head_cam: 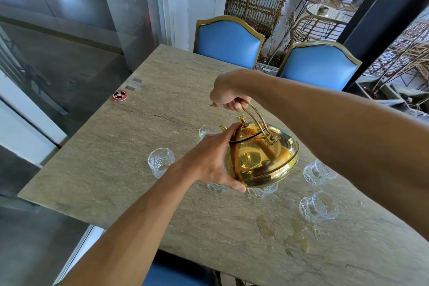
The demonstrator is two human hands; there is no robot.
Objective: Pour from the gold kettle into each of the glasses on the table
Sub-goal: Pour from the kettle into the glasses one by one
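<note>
Fingers of the right hand [228, 96] curl around the handle of the gold kettle [261, 155], tilted above the table [120, 153]; the left hand [212, 160] presses spread fingers against its side. Six glasses [160, 162] show, three partly hidden behind kettle and hand. Two blue chairs [228, 39] stand beyond; spilled water [298, 235] lies nearby.

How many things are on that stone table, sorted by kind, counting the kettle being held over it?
Gold kettle: 1
Clear glasses: 6 showing, at and; three are partly hidden by the kettle or a hand
Round red and black disc: 1
Total: 8
</note>
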